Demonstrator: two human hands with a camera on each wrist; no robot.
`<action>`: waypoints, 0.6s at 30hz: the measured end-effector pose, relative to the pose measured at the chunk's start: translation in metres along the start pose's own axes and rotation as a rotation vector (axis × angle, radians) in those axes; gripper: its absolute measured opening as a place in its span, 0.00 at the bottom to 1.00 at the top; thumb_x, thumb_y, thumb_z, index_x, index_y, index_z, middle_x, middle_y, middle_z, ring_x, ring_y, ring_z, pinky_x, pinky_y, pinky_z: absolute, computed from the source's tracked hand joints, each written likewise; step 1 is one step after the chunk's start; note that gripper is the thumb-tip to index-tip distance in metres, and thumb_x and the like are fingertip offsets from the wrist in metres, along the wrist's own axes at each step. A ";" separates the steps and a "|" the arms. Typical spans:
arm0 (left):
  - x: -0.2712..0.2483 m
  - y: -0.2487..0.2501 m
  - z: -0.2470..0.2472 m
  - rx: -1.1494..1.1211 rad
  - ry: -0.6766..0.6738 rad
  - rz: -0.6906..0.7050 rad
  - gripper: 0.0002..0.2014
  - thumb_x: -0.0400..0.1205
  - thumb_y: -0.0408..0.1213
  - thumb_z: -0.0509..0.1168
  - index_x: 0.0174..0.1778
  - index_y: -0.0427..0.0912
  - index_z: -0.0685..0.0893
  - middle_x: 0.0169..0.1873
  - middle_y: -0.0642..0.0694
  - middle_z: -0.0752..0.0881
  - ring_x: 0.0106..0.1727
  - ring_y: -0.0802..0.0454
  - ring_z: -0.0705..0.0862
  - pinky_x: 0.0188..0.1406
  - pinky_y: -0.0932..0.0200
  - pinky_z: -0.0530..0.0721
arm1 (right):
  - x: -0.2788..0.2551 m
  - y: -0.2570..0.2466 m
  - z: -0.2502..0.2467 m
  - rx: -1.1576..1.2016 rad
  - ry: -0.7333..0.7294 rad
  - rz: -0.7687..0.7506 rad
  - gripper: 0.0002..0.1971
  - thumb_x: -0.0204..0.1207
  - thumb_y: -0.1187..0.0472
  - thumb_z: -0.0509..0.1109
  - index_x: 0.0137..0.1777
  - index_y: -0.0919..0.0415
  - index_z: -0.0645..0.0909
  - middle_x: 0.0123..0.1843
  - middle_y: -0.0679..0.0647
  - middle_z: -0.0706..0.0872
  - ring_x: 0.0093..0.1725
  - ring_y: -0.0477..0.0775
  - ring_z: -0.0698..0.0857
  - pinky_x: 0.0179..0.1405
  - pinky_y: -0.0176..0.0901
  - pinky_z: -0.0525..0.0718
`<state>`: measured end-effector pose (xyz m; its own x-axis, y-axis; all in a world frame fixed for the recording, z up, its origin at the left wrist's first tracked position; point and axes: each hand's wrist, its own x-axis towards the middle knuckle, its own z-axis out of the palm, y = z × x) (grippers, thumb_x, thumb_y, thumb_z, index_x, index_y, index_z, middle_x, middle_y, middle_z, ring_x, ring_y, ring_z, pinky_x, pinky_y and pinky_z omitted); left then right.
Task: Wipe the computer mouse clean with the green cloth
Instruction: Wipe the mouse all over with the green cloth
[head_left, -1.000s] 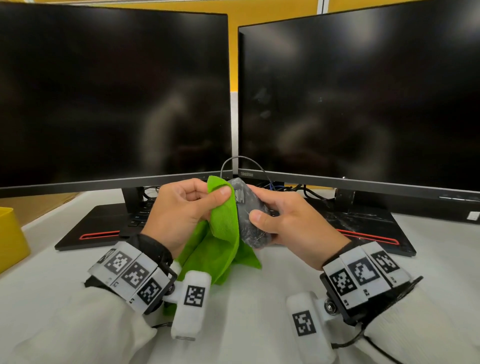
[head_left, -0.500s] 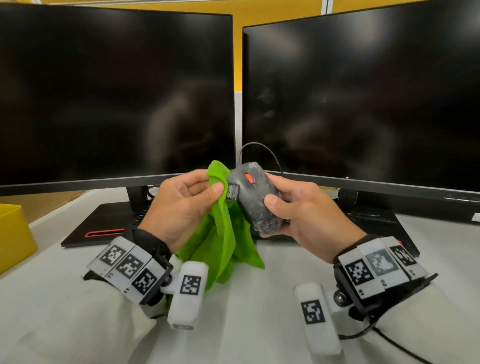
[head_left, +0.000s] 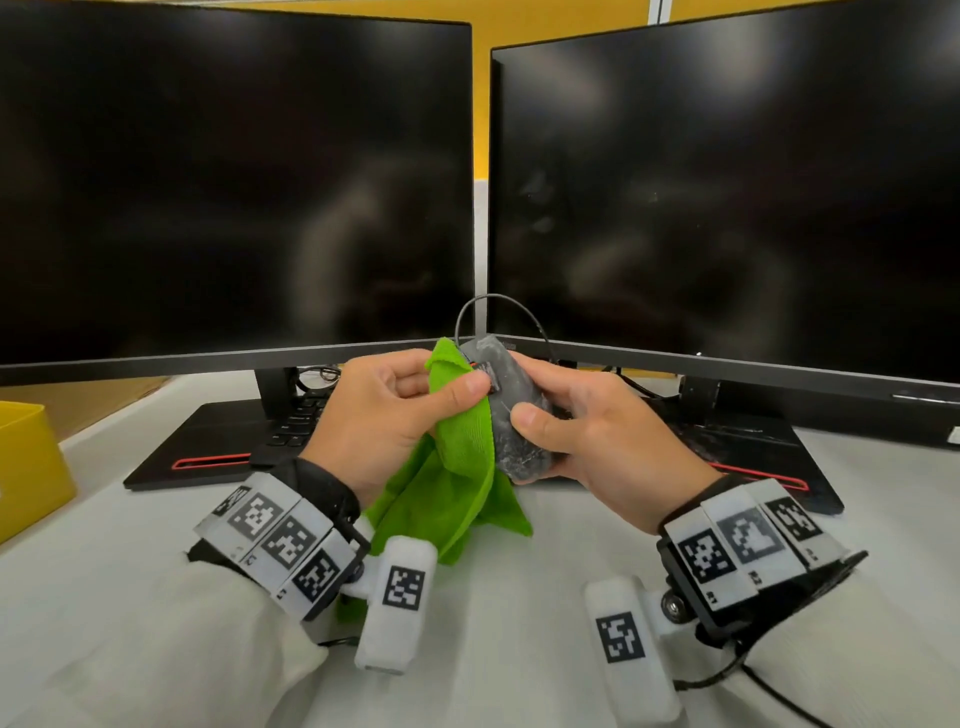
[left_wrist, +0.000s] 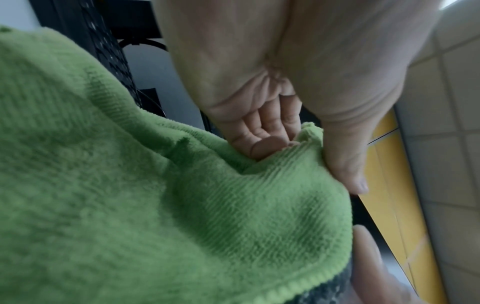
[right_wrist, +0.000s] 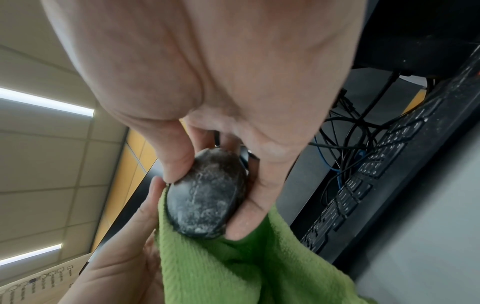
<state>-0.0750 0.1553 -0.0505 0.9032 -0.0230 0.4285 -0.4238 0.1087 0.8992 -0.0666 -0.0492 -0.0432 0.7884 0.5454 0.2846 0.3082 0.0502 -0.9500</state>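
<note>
Risk first, judged from the grips: left hand pinches only a fold of the green cloth between thumb and curled fingers, rest of the cloth hanging to the desk — a hard stroke could pull the fold free or bunch it so bare skin rubs the shell. Cloth lies against the left flank of the computer mouse, held up off the desk between the two monitors' lower edges. Mouse shell shows pale smears in the right wrist view — wiping looks unfinished. Its cable loops up behind; a twist could snag it. Right hand is clamped on the mouse, thumb on top, fingers curled beneath; a loosened pinch would drop it
</note>
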 end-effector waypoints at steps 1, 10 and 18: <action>0.000 0.000 -0.001 0.001 -0.005 0.003 0.25 0.70 0.43 0.82 0.60 0.34 0.92 0.55 0.33 0.94 0.59 0.33 0.93 0.64 0.36 0.90 | 0.000 -0.001 0.000 -0.016 0.007 0.006 0.25 0.89 0.70 0.64 0.78 0.42 0.80 0.68 0.52 0.91 0.67 0.60 0.91 0.63 0.71 0.89; 0.003 -0.009 -0.004 0.038 -0.072 0.026 0.28 0.67 0.35 0.86 0.63 0.35 0.89 0.58 0.34 0.93 0.59 0.40 0.92 0.60 0.47 0.92 | -0.003 -0.003 -0.003 -0.003 0.058 0.041 0.26 0.88 0.67 0.66 0.82 0.43 0.77 0.67 0.51 0.91 0.62 0.58 0.92 0.50 0.59 0.93; 0.001 -0.005 0.003 0.042 0.025 0.020 0.23 0.74 0.43 0.83 0.59 0.32 0.90 0.50 0.32 0.95 0.49 0.35 0.95 0.48 0.43 0.93 | -0.002 -0.002 0.002 -0.013 0.048 0.029 0.24 0.88 0.68 0.67 0.78 0.43 0.80 0.63 0.52 0.92 0.55 0.58 0.93 0.48 0.60 0.94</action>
<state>-0.0722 0.1515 -0.0542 0.8955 0.0032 0.4450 -0.4442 0.0670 0.8934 -0.0702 -0.0486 -0.0426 0.8213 0.5061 0.2634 0.2916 0.0246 -0.9562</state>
